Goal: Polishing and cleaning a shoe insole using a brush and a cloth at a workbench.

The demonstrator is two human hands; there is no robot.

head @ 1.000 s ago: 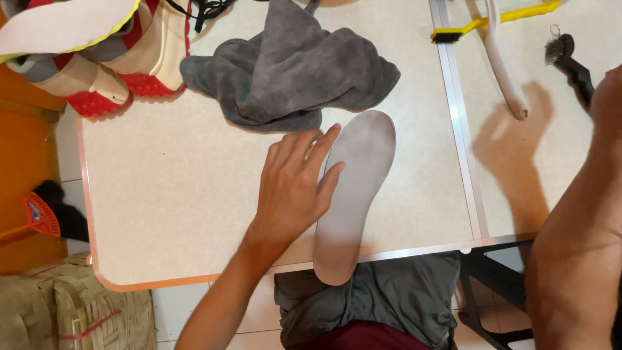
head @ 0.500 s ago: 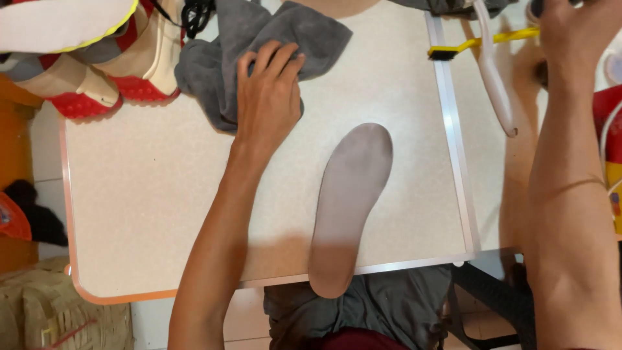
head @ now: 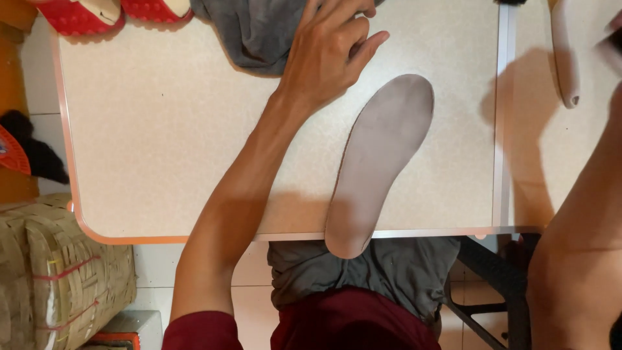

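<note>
My left hand (head: 330, 55) reaches across the pale table (head: 168, 142) to a crumpled grey cloth (head: 256, 29) at the far edge. Its fingers curl into the cloth's folds, partly cut off by the top of the frame. A grey shoe insole (head: 382, 162) lies flat and slanted just right of my forearm, apart from the hand, with its heel end hanging over the near table edge. My right forearm (head: 583, 214) runs up the right side. Only a blurred bit of my right hand (head: 614, 39) shows at the frame edge, so its grip is unclear.
Red-soled shoes (head: 84, 11) stand at the far left corner of the table. A long pale curved piece (head: 562, 52) lies on the adjoining surface beyond a metal strip (head: 502, 116). A woven basket (head: 58, 272) sits on the floor at the left.
My left hand left the insole, moved up to the grey cloth and curled its fingers into it. The view shifted closer and toward the table's near edge. The insole stayed put.
</note>
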